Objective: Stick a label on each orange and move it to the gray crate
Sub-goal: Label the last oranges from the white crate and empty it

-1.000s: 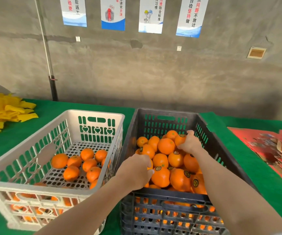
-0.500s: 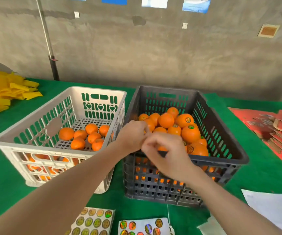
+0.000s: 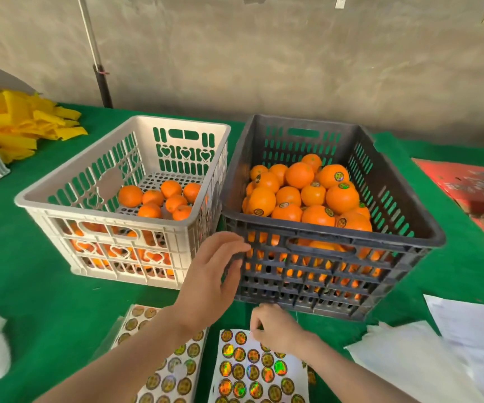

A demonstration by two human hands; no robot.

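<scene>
right hand [image 3: 278, 330] sits at 6 o'clock on the upper edge of the label sheet [image 3: 252, 370], fingertips curled down onto it; whether a label is already pinched cannot be told. left hand [image 3: 208, 283] hovers at centre, fingers relaxed and holding nothing, just in front of the gray crate [image 3: 333, 237], judged free to fetch fruit. unlabelled oranges [image 3: 153, 199] lie in the white crate [image 3: 113, 216] at 10 o'clock; labelled oranges [image 3: 342, 197] fill the gray crate at 1 o'clock. the sheet lies nearest the person, likely for short reach.

Slotted plastic gray crate [image 3: 333, 251], matt green cloth table cover [image 3: 31, 286], glossy holographic paper label sheets [image 3: 252, 370].
</scene>
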